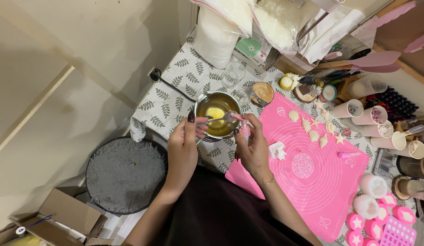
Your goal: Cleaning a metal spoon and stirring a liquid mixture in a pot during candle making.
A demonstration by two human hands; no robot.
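Gripping a metal spoon (217,120) by its handle, the left hand (183,146) holds the bowl of the spoon level over a steel pot (217,114) of clear yellow liquid; the right hand (253,148) is closed around a small pink pump bottle (244,126), its nozzle just beside the spoon bowl, above the pot's near rim. Both hands sit over the near edge of the table. Largest item: table (168,102) with a leaf-print cloth, pot standing toward its left part. Right of the pot, a pink silicone mat (307,182) covers much of the surface, carrying pale shell- and star-shaped pieces (314,130) in a loose cluster near its far edge and one white lump (277,150) close to the right hand. Beyond the mat's right edge: a row of pale cups (371,116) lying on their sides, pink star-topped rounds (371,223) at the near corner. Behind the pot: an empty glass (232,73), a wooden disc (263,92). Far edge: bags of white flakes (275,18). Floor, left of the table: a round grey stool seat (125,175), an open cardboard box (66,216).
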